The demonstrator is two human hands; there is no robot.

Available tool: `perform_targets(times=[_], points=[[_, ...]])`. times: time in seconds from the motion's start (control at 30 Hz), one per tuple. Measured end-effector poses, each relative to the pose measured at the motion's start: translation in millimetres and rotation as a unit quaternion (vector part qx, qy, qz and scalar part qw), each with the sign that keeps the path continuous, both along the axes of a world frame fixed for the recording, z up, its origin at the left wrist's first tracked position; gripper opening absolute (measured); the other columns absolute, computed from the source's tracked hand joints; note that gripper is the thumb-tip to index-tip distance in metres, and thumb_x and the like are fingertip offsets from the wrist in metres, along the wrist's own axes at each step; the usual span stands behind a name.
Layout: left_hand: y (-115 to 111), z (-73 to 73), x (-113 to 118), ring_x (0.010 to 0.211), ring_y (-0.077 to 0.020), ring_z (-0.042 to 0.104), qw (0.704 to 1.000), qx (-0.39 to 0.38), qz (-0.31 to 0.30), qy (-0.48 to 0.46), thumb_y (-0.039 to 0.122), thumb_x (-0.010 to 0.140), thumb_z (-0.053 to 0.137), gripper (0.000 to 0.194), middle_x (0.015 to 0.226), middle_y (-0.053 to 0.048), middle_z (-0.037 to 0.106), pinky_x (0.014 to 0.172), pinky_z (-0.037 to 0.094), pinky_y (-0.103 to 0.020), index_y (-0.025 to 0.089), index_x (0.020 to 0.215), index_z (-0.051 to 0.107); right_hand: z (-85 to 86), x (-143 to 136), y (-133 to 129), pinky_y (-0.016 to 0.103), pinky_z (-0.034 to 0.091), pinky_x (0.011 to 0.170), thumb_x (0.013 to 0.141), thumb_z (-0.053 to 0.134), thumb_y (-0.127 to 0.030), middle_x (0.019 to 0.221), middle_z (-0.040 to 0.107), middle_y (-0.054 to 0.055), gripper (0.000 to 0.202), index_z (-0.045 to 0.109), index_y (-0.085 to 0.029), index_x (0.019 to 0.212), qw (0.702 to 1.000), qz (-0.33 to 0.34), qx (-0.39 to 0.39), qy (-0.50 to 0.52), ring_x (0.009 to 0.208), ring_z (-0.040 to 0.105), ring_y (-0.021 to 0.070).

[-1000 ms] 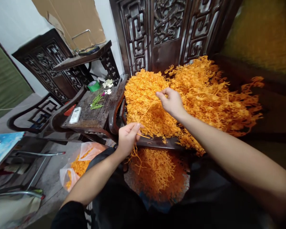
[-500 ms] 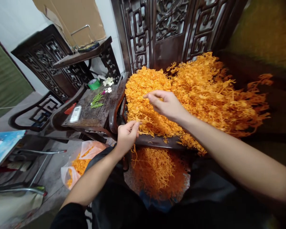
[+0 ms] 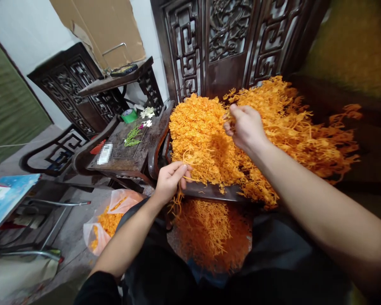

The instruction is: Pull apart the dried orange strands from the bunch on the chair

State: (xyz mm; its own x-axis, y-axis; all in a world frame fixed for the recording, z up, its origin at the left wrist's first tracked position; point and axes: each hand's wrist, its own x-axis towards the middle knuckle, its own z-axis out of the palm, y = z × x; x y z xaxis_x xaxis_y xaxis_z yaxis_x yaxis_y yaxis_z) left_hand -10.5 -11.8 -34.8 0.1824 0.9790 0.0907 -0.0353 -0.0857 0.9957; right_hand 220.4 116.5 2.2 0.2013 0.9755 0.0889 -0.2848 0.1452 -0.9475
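Between thumb and fingers, my left hand (image 3: 171, 180) is closed on thin orange plastic flower stems (image 3: 178, 199), whose ends hang below it and poke out above. It sits at the front left edge of a dense heap of small orange plastic flower pieces (image 3: 193, 123). My right hand (image 3: 246, 127) is raised over the gap between this heap and a looser pile of long orange sprigs (image 3: 305, 135) on the right. Its fingers are pinched together, with a bit of orange showing at the tips. Both heaps lie on a dark wooden carved chair (image 3: 209, 190).
Below, between my knees, more bare orange stems (image 3: 209, 228) lie heaped. A bag of orange pieces (image 3: 109, 218) stands on the floor at left. The side table (image 3: 120, 159) holds green tape (image 3: 129, 115), green stems (image 3: 132, 136) and white flowers (image 3: 147, 112).
My right hand has moved right and slightly up, away from the dense heap toward the looser sprigs, and its fingers have curled. My left hand stays closed on the stems. The view has shifted slightly.
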Motion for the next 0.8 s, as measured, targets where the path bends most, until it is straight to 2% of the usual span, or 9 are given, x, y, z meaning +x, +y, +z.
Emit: perform_targets(times=[0.1, 0.17, 0.33, 0.43, 0.5, 0.57, 0.67, 0.73, 0.8], points=[[4.2, 4.5, 1.1, 0.061, -0.016, 0.066, 0.988, -0.042, -0.051, -0.143, 0.038, 0.085, 0.07, 0.025, 0.074, -0.006, 0.069, 0.056, 0.052, -0.026, 0.014, 0.077, 0.067, 2.1, -2.9, -11.6, 0.022, 0.018, 0.035, 0.077, 0.069, -0.017, 0.078, 0.061, 0.003, 0.024, 0.045, -0.022, 0.08, 0.997, 0.069, -0.027, 0.002, 0.048, 0.052, 0.0087], [5.7, 9.9, 2.8, 0.066, -0.018, 0.065, 0.972, -0.074, -0.05, -0.218, 0.031, 0.081, 0.067, 0.022, 0.081, -0.01, 0.07, 0.058, 0.053, -0.029, 0.014, 0.067, 0.061, -0.9, -5.8, -19.6, 0.022, 0.018, 0.034, 0.071, 0.071, -0.014, 0.074, 0.062, 0.0, 0.028, 0.049, -0.022, 0.085, 0.993, 0.114, -0.035, 0.001, 0.044, 0.051, 0.0087], [4.5, 21.8, 6.1, 0.059, -0.0134, 0.053, 0.928, -0.159, -0.021, -0.336, 0.019, 0.079, 0.053, 0.022, 0.088, -0.012, 0.066, 0.052, 0.046, -0.028, 0.016, 0.058, 0.048, -19.9, -7.0, -31.2, 0.023, 0.019, 0.038, 0.083, 0.072, -0.03, 0.055, 0.049, -0.005, 0.027, 0.071, -0.019, 0.108, 0.977, 0.181, -0.027, -0.112, 0.04, 0.035, 0.0076], [3.8, 23.0, 7.9, 0.057, -0.0125, 0.049, 0.906, -0.181, -0.018, -0.381, 0.019, 0.077, 0.052, 0.023, 0.084, -0.012, 0.064, 0.049, 0.041, -0.026, 0.017, 0.056, 0.043, -31.7, -10.3, -39.9, 0.024, 0.016, 0.04, 0.086, 0.074, -0.049, 0.046, 0.038, -0.008, 0.043, 0.076, -0.02, 0.117, 0.927, 0.293, -0.037, -0.232, 0.04, 0.028, 0.0079], [3.8, 23.1, 9.5, 0.056, -0.012, 0.048, 0.897, -0.183, -0.019, -0.402, 0.02, 0.075, 0.052, 0.023, 0.08, -0.011, 0.062, 0.048, 0.038, -0.025, 0.017, 0.055, 0.041, -39.1, -13.4, -43.9, 0.023, 0.018, 0.04, 0.085, 0.075, -0.056, 0.046, 0.039, -0.008, 0.054, 0.073, -0.023, 0.128, 0.885, 0.38, -0.041, -0.264, 0.04, 0.03, 0.0084], [3.9, 24.2, 11.4, 0.054, -0.0116, 0.046, 0.891, -0.181, -0.019, -0.415, 0.021, 0.072, 0.052, 0.023, 0.076, -0.011, 0.061, 0.047, 0.036, -0.025, 0.017, 0.054, 0.039, -46.4, -15.7, -43.1, 0.024, 0.026, 0.041, 0.084, 0.075, -0.058, 0.047, 0.043, -0.008, 0.057, 0.072, -0.025, 0.131, 0.861, 0.423, -0.042, -0.281, 0.041, 0.035, 0.0097], [4.4, 27.4, 14.2, 0.051, -0.0117, 0.044, 0.895, -0.174, -0.021, -0.41, 0.022, 0.069, 0.052, 0.024, 0.07, -0.01, 0.059, 0.045, 0.032, -0.025, 0.018, 0.051, 0.036, -52.9, -15.4, -33.9, 0.03, 0.046, 0.053, 0.08, 0.08, -0.048, 0.059, 0.064, -0.001, 0.039, 0.081, -0.023, 0.109, 0.86, 0.362, -0.021, -0.36, 0.053, 0.056, 0.0151], [5.3, 28.1, 15.3, 0.048, -0.0121, 0.043, 0.91, -0.163, -0.033, -0.379, 0.023, 0.067, 0.053, 0.024, 0.067, -0.01, 0.06, 0.044, 0.031, -0.025, 0.018, 0.05, 0.036, -48.7, -12.3, -29.2, 0.038, 0.056, 0.075, 0.081, 0.078, -0.042, 0.082, 0.077, 0.006, 0.025, 0.083, -0.021, 0.095, 0.883, 0.247, 0.024, -0.398, 0.075, 0.07, 0.0218], [7.0, 25.6, 15.2, 0.045, -0.0129, 0.044, 0.933, -0.142, -0.043, -0.327, 0.025, 0.065, 0.054, 0.024, 0.065, -0.011, 0.062, 0.043, 0.033, -0.027, 0.019, 0.048, 0.038, -35.4, -7.9, -31.5, 0.044, 0.055, 0.092, 0.087, 0.072, -0.04, 0.099, 0.08, 0.008, 0.023, 0.082, -0.02, 0.094, 0.917, 0.099, 0.086, -0.377, 0.095, 0.073, 0.0262]])
